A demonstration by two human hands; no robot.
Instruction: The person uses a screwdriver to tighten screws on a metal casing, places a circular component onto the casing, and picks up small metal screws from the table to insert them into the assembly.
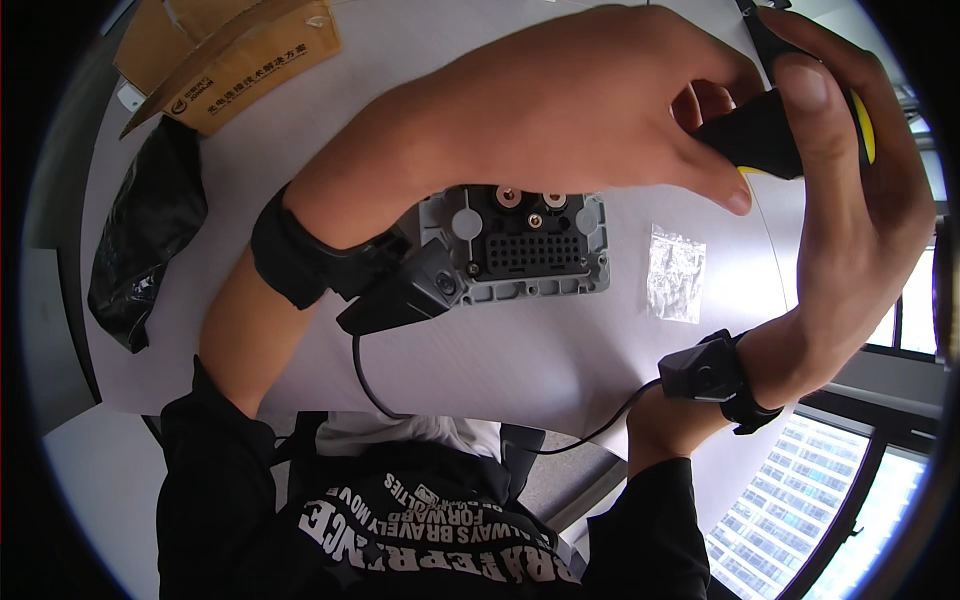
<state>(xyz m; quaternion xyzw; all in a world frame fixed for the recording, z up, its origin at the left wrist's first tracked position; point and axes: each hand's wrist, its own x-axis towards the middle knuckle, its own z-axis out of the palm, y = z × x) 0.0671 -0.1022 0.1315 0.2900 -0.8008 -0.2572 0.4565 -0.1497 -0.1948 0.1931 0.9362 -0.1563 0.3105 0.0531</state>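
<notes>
Both my hands are raised at the upper right, on a black tool with yellow edging [757, 135]; its exact kind is hard to tell. My left hand [620, 105] reaches across and closes on its near side, thumb below and fingers curled. My right hand [850, 165] wraps round the other side, its thumb pressed along the top. Below my left wrist, a grey metal connector housing [597, 245] lies on the table. It has a black block with rows of holes [535, 255] and round copper-coloured rings. My left forearm hides its far part.
A small clear plastic bag [676, 275] lies right of the housing. At the left are a black plastic bag [150, 235] and an open cardboard box [260, 75] on the pale table [480, 365]. Cabled black camera units [400, 290] are strapped to my wrists. A window stands lower right.
</notes>
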